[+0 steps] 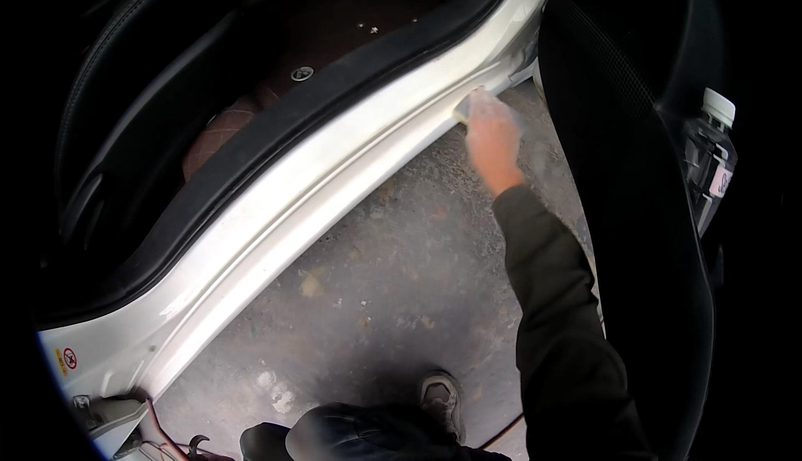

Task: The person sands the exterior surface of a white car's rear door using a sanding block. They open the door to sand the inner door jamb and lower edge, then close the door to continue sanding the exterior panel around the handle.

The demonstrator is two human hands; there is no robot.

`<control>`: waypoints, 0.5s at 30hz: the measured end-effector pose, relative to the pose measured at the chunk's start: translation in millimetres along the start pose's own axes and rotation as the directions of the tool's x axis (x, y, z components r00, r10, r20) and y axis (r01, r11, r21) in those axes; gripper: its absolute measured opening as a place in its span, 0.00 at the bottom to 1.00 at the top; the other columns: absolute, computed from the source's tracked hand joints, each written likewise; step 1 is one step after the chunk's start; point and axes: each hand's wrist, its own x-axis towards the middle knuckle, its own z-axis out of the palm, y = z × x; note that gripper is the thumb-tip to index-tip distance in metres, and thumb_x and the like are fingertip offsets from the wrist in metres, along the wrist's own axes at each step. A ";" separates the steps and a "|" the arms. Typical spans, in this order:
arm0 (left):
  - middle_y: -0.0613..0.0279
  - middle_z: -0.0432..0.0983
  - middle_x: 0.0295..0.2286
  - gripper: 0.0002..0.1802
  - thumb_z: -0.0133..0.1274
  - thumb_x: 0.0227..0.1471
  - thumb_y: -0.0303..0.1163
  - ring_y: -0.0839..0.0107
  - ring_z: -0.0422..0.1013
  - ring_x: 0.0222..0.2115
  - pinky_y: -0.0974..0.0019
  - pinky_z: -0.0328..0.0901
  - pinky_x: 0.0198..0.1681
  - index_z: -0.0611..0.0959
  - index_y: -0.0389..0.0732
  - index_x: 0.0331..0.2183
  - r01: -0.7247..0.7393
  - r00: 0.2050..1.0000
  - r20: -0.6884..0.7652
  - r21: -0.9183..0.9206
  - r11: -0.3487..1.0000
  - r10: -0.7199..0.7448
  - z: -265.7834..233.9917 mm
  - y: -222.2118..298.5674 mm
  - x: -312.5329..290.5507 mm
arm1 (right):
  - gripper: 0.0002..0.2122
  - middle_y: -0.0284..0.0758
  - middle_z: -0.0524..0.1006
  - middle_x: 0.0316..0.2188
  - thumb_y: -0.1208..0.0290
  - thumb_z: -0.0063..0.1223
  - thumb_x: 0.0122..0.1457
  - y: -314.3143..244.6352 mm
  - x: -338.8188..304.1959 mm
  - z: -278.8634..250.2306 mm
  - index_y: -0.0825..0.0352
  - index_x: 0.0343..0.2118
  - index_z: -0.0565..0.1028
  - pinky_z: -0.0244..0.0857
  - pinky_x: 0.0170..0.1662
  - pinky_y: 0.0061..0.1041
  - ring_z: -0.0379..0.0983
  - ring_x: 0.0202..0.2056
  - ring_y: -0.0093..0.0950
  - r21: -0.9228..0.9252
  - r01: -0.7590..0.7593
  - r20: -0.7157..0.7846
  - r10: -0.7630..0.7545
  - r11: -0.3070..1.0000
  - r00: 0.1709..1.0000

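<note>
My right hand [493,137], slightly blurred, is at the outer edge of the white door sill [284,181], toward its far end. Its fingers are closed round a small flat pad [461,112] with a pale edge, which lies against the sill. Most of the pad is hidden by the hand, so its exact kind is unclear. The dark sleeve [555,294] of my right arm reaches up from the lower right. My left hand does not show.
Along the sill's inner side runs a black rubber seal [242,179]. The open dark door panel [635,235] stands at right, with a clear bottle [706,156] in its pocket. Below are the stained grey floor [393,252], my shoe [441,402] and metal parts [113,419] at lower left.
</note>
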 end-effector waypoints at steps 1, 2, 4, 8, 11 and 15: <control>0.68 0.66 0.13 0.05 0.55 0.54 0.23 0.82 0.57 0.09 0.76 0.49 0.08 0.77 0.36 0.27 -0.016 1.000 -0.001 0.000 1.000 0.016 1.6 7.2 -0.6 | 0.13 0.45 0.75 0.41 0.75 0.45 0.57 14.5 10.2 1.7 0.74 0.43 0.73 0.65 0.51 0.34 0.71 0.46 0.39 0.004 -0.074 0.065 0.074 0.997 0.995; 0.69 0.66 0.13 0.05 0.55 0.54 0.23 0.82 0.57 0.09 0.76 0.49 0.08 0.77 0.36 0.27 -0.032 0.999 0.001 -0.001 0.999 0.032 0.2 10.4 0.6 | 0.11 0.44 0.75 0.38 0.76 0.44 0.57 37.0 18.6 12.2 0.73 0.40 0.74 0.66 0.48 0.35 0.71 0.43 0.38 -0.036 -0.076 0.028 0.077 0.996 0.997; 0.66 0.68 0.15 0.04 0.55 0.54 0.22 0.82 0.58 0.09 0.76 0.49 0.08 0.76 0.35 0.28 -0.031 0.997 -0.065 -0.011 0.999 0.030 -4.3 2.5 -2.0 | 0.09 0.43 0.75 0.35 0.77 0.43 0.56 51.1 29.2 17.9 0.72 0.37 0.75 0.66 0.46 0.36 0.72 0.41 0.37 -0.078 -0.088 -0.014 0.087 0.993 0.996; 0.64 0.69 0.17 0.03 0.55 0.54 0.22 0.82 0.58 0.09 0.76 0.50 0.08 0.76 0.35 0.30 -0.010 0.994 -0.106 -0.026 1.000 0.008 -5.5 -5.1 -4.2 | 0.11 0.45 0.76 0.41 0.78 0.45 0.55 11.7 22.6 2.5 0.74 0.38 0.76 0.65 0.50 0.34 0.72 0.47 0.37 -0.170 -0.192 0.184 0.223 0.967 0.957; 0.64 0.69 0.17 0.03 0.55 0.55 0.22 0.82 0.58 0.09 0.76 0.50 0.08 0.76 0.35 0.30 -0.002 0.996 -0.088 -0.035 0.999 -0.001 4.8 -1.7 0.8 | 0.16 0.47 0.74 0.48 0.75 0.47 0.54 -42.8 -3.1 -13.7 0.78 0.44 0.74 0.63 0.55 0.32 0.70 0.52 0.39 -0.193 0.080 0.043 -0.073 0.978 0.996; 0.63 0.70 0.18 0.03 0.55 0.55 0.22 0.82 0.58 0.10 0.77 0.51 0.09 0.76 0.35 0.30 -0.003 0.997 -0.071 -0.026 1.000 0.001 7.9 3.6 0.9 | 0.12 0.43 0.75 0.42 0.73 0.48 0.55 -26.2 -3.7 -5.2 0.73 0.40 0.75 0.65 0.51 0.33 0.71 0.48 0.38 -0.096 0.089 -0.009 -0.091 0.991 0.996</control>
